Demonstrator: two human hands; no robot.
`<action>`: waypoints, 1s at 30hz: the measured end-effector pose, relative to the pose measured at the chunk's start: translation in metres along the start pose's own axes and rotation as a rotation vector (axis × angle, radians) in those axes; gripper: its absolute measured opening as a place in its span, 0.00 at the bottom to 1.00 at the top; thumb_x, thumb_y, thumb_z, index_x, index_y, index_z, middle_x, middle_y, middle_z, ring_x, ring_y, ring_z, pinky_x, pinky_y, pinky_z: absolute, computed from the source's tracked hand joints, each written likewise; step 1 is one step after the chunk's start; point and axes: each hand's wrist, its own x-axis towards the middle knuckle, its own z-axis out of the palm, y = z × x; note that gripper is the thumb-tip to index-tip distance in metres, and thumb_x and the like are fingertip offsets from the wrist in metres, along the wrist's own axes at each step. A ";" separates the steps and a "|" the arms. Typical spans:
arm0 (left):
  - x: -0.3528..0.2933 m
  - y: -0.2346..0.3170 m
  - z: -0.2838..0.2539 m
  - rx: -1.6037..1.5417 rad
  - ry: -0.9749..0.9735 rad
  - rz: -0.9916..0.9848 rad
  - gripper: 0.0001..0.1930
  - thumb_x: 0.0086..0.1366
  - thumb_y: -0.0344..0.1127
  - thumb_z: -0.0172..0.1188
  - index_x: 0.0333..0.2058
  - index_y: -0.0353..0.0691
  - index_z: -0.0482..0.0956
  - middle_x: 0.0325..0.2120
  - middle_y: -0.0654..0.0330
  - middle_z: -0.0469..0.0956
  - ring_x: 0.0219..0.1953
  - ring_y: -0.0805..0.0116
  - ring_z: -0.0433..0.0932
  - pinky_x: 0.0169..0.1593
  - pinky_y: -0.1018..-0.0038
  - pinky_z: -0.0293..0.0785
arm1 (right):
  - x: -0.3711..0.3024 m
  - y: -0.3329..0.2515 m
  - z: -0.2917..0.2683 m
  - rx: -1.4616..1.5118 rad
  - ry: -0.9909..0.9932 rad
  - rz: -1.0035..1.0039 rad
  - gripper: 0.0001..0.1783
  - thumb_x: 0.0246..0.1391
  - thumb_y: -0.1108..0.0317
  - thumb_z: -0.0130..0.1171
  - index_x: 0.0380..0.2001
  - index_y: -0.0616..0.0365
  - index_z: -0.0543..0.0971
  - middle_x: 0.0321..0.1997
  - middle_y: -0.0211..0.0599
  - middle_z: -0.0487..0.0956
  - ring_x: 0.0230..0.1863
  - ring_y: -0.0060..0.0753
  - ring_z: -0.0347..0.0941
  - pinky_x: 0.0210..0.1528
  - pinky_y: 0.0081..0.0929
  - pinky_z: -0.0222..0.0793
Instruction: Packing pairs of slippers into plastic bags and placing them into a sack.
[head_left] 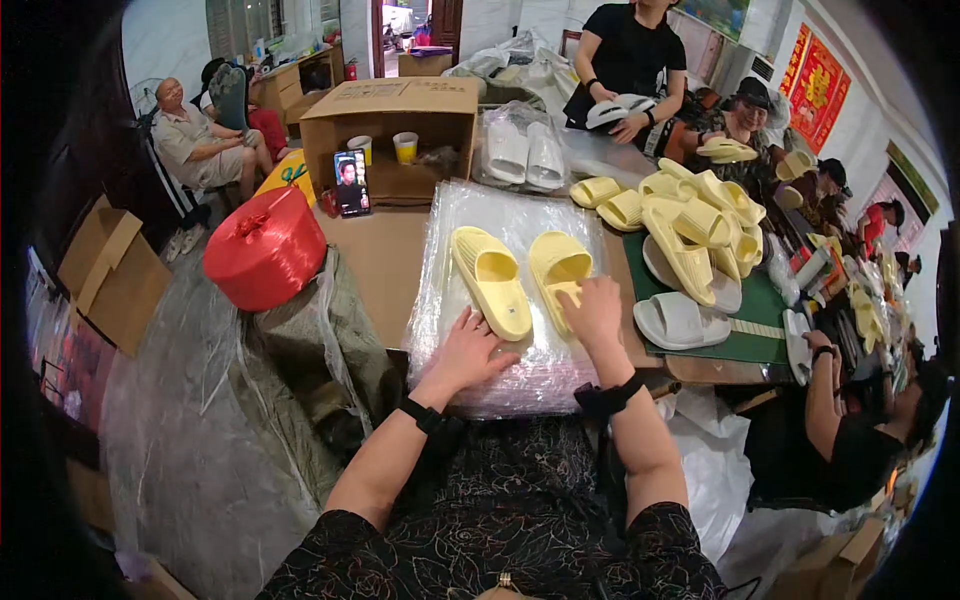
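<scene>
Two yellow slippers lie side by side, soles down, on a stack of clear plastic bags (450,260) in front of me. Flat on the bags, my left hand (463,352) has its fingers spread, with the fingertips close to the heel of the left slipper (508,312). My right hand (594,312) is bent over the heel end of the right slipper (556,266) and grips its edge. Part of that heel is hidden under the fingers.
At the right, yellow slippers (690,215) are heaped beside a white slipper (680,322) on a green mat (750,350). A cardboard box (390,100), a propped phone (350,185) and a red twine roll (265,248) stand left. Co-workers handle slippers along the right side.
</scene>
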 end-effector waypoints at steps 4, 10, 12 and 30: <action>-0.002 -0.001 0.004 0.010 0.038 -0.002 0.31 0.65 0.61 0.51 0.58 0.45 0.73 0.59 0.54 0.71 0.68 0.56 0.58 0.72 0.51 0.41 | 0.009 -0.030 0.006 0.081 -0.412 0.148 0.34 0.49 0.41 0.62 0.45 0.64 0.79 0.48 0.54 0.73 0.48 0.55 0.72 0.48 0.46 0.71; 0.001 0.000 0.002 -0.026 0.047 0.017 0.30 0.65 0.59 0.51 0.57 0.45 0.74 0.58 0.54 0.72 0.67 0.55 0.59 0.72 0.52 0.42 | 0.025 -0.016 0.035 0.129 -0.474 0.071 0.34 0.45 0.44 0.66 0.45 0.62 0.77 0.49 0.52 0.72 0.50 0.52 0.72 0.50 0.44 0.71; 0.000 -0.001 0.001 -0.012 0.064 0.024 0.30 0.64 0.60 0.52 0.57 0.45 0.74 0.58 0.54 0.71 0.66 0.55 0.60 0.71 0.51 0.43 | 0.028 -0.009 0.030 0.084 -0.348 0.139 0.36 0.43 0.43 0.68 0.45 0.62 0.76 0.49 0.51 0.73 0.50 0.51 0.72 0.50 0.43 0.72; -0.002 0.001 -0.004 -0.002 0.018 -0.016 0.33 0.66 0.63 0.47 0.59 0.45 0.72 0.61 0.53 0.69 0.68 0.53 0.56 0.72 0.51 0.41 | 0.046 -0.032 -0.045 0.563 -0.207 0.396 0.26 0.52 0.53 0.60 0.43 0.67 0.77 0.39 0.56 0.81 0.43 0.55 0.78 0.46 0.40 0.72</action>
